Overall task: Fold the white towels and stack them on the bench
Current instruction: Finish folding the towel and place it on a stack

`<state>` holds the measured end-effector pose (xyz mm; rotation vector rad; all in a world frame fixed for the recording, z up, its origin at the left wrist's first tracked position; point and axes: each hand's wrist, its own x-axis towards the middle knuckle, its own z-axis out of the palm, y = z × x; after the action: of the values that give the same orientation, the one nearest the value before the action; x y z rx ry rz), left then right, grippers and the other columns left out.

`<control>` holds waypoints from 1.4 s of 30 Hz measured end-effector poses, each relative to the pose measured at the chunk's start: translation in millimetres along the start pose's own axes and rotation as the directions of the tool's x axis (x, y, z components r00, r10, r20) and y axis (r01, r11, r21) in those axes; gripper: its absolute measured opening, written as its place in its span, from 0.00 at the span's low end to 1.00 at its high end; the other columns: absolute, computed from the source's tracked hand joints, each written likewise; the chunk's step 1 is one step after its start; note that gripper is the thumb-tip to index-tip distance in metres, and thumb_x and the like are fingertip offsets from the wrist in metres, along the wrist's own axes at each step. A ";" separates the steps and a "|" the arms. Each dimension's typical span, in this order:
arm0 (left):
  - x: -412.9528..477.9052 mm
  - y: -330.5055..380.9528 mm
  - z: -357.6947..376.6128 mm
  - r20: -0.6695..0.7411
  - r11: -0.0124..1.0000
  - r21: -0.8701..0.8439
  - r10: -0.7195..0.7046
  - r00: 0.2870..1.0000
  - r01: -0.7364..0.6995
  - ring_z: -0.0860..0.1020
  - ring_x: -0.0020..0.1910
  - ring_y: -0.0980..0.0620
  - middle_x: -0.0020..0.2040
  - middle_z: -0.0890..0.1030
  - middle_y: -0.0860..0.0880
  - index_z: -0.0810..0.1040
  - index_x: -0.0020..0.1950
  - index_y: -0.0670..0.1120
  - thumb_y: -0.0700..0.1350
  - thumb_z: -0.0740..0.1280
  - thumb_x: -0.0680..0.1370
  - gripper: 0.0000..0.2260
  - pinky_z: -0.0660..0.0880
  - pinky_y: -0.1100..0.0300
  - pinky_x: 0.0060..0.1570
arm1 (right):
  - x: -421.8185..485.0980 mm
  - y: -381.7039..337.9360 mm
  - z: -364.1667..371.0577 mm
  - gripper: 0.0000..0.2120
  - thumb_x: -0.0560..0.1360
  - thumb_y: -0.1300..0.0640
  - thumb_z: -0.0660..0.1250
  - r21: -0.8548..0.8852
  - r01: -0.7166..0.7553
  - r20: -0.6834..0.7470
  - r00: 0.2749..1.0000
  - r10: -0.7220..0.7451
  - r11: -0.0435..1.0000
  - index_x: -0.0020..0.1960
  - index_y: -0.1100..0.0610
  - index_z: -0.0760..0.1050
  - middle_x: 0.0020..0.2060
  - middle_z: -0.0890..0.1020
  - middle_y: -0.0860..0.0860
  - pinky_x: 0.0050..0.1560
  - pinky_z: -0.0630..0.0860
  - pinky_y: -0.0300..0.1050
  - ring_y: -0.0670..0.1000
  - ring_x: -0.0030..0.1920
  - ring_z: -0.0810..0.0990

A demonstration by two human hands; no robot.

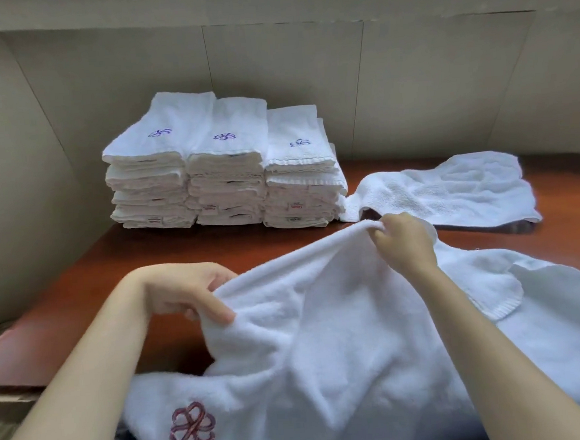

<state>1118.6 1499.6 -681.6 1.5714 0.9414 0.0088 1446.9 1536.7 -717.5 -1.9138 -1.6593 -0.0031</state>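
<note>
White terry cloth fills the near part of the view: a large white towel with a dark red flower emblem (341,336) is held up over the front edge of the reddish-brown wooden bench (80,286). Its upper edge is stretched between the two hands, and this edge runs from the lower left up to the far right, so the long axis is seen slanted across the bench. The rest of the cloth hangs down toward the person, with the emblem at the lower left corner.

The left hand (184,292) is clenched on the left end of the edge; the cloth is pinched between the thumb and the curled fingers. The right hand (403,239) is closed on the far end of the same edge, where the cloth is gathered in the fingers and lifted a little above the bench.

At the back of the bench, against the pale panelled wall (410,91), three stacks of folded white towels with purple emblems (223,169) are placed side by side, touching each other. Their long axes are pointed away from the person, toward the wall. The right stack is the lowest.

Just beside the right stack, a loose white towel (451,191) is spread flat, with its long axis from left to right. Under the right forearm another white towel with a ribbed hem (499,294) is lying.
</note>
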 end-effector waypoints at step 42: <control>84.3 -86.6 -94.9 -0.869 0.705 0.321 -0.047 0.493 0.633 0.45 0.76 0.39 0.77 0.46 0.39 0.50 0.78 0.50 0.52 0.46 0.83 0.23 0.49 0.44 0.73 | 23.3 41.9 57.1 0.25 0.80 0.43 0.48 -0.110 0.011 0.377 0.926 0.031 0.994 0.75 0.48 0.56 0.77 0.53 0.48 0.74 0.52 0.52 0.50 0.76 0.49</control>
<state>1079.6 1618.7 -770.6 1.9476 2.2379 0.1619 1468.4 1580.9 -773.6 -2.1055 -1.9323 0.3046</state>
